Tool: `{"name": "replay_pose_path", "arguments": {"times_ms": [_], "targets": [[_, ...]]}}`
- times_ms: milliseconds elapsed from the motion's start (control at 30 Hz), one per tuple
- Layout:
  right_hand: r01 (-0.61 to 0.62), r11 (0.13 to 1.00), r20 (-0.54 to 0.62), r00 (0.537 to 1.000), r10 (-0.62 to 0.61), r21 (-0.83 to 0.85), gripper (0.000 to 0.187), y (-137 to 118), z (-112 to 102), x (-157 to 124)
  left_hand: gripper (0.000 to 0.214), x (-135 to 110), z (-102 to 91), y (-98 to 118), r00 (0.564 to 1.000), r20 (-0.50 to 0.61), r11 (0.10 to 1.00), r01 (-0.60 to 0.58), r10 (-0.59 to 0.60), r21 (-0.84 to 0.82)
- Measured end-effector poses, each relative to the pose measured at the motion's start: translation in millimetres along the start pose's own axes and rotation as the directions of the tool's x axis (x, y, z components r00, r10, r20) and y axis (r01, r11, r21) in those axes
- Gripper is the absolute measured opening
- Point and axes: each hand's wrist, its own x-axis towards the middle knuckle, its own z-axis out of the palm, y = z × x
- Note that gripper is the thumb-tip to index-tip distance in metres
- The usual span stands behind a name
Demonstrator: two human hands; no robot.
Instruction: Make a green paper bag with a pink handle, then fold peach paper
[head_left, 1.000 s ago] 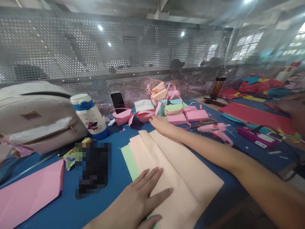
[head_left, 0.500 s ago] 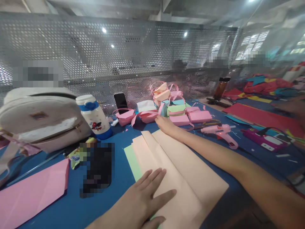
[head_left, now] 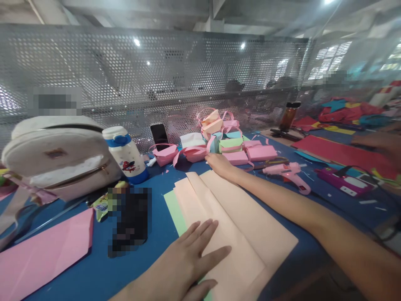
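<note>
My left hand (head_left: 192,259) lies flat with its fingers spread on a folded peach paper sheet (head_left: 232,246). Under the fold, the sheet's other half (head_left: 266,228) reaches out to the right, and a green sheet (head_left: 173,209) shows along the left edge. My right arm stretches across the sheet's far right side. At the far end of the paper, my right hand (head_left: 221,166) has its fingers drawn together, close to a pink paper bag (head_left: 196,154). Whatever those fingertips may hold is hidden.
Several small paper bags (head_left: 233,145) are heaped at the back, near a phone (head_left: 159,137). On the right lie a pink glue gun (head_left: 290,172) and a purple power strip (head_left: 343,180). A bottle (head_left: 127,159), a backpack (head_left: 62,154) and pink paper (head_left: 50,251) occupy the left.
The view has shifted slightly. Both hands keep nearly the same places on and beside the peach paper.
</note>
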Motion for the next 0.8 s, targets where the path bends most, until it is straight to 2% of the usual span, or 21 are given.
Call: {"name": "replay_pose_path", "arguments": {"times_ms": [200, 367, 500, 600, 633, 700, 800], "targets": [[-0.020, 0.999, -0.059, 0.998, 0.022, 0.026, 0.030, -1, -20, -13, 0.055, 2, -2.1, -1, 1.000, 0.021, 1.000, 0.000, 0.000, 0.009], [-0.007, 0.998, -0.125, 0.992, 0.014, 0.063, 0.026, -3, -45, -42, 0.055, 3, -2.8, -1, 1.000, 0.004, 1.000, 0.006, -0.006, -0.015], [0.167, 0.973, -0.095, 0.984, -0.153, 0.159, 0.035, -8, -52, -83, 0.056, 2, -2.2, -1, 1.000, 0.022, 1.000, 0.005, -0.005, -0.021], [0.348, 0.901, -0.031, 0.935, -0.353, 0.259, 0.039, -12, -50, -120, 0.057, 2, -2.3, -1, 1.000, 0.025, 1.000, 0.008, -0.007, -0.026], [0.389, 0.851, 0.008, 0.908, -0.418, 0.352, 0.045, -13, -49, -131, 0.058, 2, -2.8, 0, 0.999, 0.033, 1.000, 0.010, -0.009, -0.024], [0.372, 0.779, 0.091, 0.874, -0.477, 0.504, 0.061, -14, -48, -150, 0.058, 3, -4.2, 0, 0.999, 0.050, 1.000, 0.011, -0.010, -0.015], [0.325, 0.728, 0.198, 0.823, -0.532, 0.604, 0.072, -17, -45, -165, 0.056, 4, -2.5, -2, 0.999, 0.039, 1.000, -0.002, 0.002, -0.002]]}}
